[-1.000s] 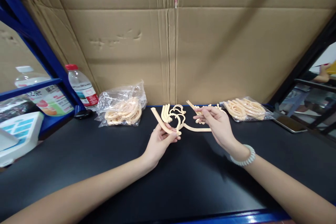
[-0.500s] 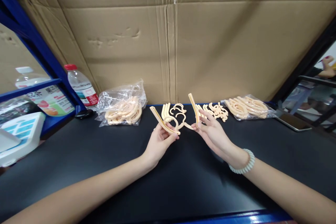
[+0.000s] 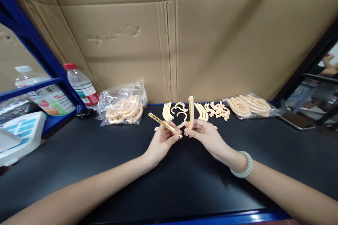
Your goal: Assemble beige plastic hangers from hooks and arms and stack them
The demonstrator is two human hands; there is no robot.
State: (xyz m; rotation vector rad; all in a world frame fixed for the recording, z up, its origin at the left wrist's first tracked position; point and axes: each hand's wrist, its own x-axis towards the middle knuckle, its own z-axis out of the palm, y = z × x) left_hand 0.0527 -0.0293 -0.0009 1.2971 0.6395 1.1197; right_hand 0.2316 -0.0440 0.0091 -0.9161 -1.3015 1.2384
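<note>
Holding one curved beige plastic strip [image 3: 164,124] pinched in left hand [image 3: 161,141], another curved beige strip [image 3: 190,115] upright in right hand [image 3: 207,136], lower ends almost meeting above black table [image 3: 185,182]. Seemingly joining step; next calls for aligning both ends exactly, then pressing together.

Curved strip [image 3: 165,125] in left hand [image 3: 161,142]: cream plastic, smooth, low sheen. Strip [image 3: 190,115] in right hand [image 3: 207,137]: same plastic. Worktop [image 3: 169,179]: black, matt, smooth. Bags [image 3: 123,103], far left and far right: clear glossy film, crinkled. Back wall [image 3: 211,45]: brown corrugated cardboard, matt, creased. Wrist bracelet [image 3: 243,164]: pale, glossy beads.
</note>
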